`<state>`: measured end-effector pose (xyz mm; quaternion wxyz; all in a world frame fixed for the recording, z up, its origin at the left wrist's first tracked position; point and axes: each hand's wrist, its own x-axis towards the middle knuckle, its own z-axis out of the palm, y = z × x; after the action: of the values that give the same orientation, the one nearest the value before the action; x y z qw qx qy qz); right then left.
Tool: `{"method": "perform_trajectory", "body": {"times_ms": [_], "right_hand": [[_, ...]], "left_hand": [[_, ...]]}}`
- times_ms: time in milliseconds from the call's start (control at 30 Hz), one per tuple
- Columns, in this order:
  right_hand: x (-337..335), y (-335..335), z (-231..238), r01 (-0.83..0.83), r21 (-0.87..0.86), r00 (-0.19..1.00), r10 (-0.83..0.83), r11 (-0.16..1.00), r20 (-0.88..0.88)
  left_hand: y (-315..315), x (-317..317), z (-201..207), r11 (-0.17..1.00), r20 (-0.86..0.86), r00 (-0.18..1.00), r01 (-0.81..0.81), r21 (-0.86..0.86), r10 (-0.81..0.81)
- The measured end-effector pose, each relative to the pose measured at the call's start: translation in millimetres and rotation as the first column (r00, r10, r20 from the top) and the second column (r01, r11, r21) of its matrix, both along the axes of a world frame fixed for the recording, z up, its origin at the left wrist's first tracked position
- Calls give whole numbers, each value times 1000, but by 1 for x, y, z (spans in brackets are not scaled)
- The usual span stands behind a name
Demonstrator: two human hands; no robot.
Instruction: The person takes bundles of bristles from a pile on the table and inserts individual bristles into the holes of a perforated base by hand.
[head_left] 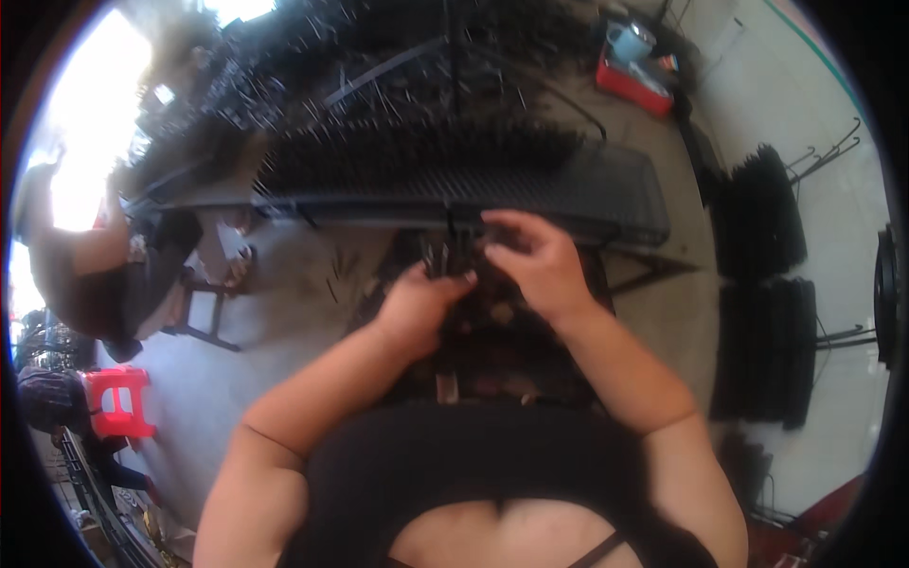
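Observation:
My left hand point(423, 301) is closed around a small bunch of short, dark, thin rods point(438, 256), whose ends stick up past the thumb. Just to its right is my right hand point(532, 257), thumb and forefinger curved and apart, with nothing clearly visible between them. Both hands are at the near edge of a long dark rack point(606, 194) with a perforated top. Dense rows of black upright pieces point(407, 156) fill its left and middle part. The right hand is slightly blurred.
Behind the rack lies a big heap of dark metal pieces point(256, 71). A blue mug point(630, 41) stands by a red box point(632, 93) at the far right. Black bundles point(765, 350) hang along the right wall. Another person point(90, 265) sits at left, near a red stool point(120, 401).

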<state>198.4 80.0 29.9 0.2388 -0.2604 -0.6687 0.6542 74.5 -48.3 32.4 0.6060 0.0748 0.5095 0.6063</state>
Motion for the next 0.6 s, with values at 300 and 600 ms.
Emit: {"method": "perform_trajectory", "body": {"times_ms": [300, 600], "right_hand": [[1, 0, 2, -3, -159, 1000, 6, 987, 17], [1, -7, 0, 73, -12, 997, -72, 997, 15]], "left_hand": [[3, -4, -17, 994, -48, 998, 52, 98, -47], [1, -2, -19, 996, -200, 979, 53, 76, -37]]}}
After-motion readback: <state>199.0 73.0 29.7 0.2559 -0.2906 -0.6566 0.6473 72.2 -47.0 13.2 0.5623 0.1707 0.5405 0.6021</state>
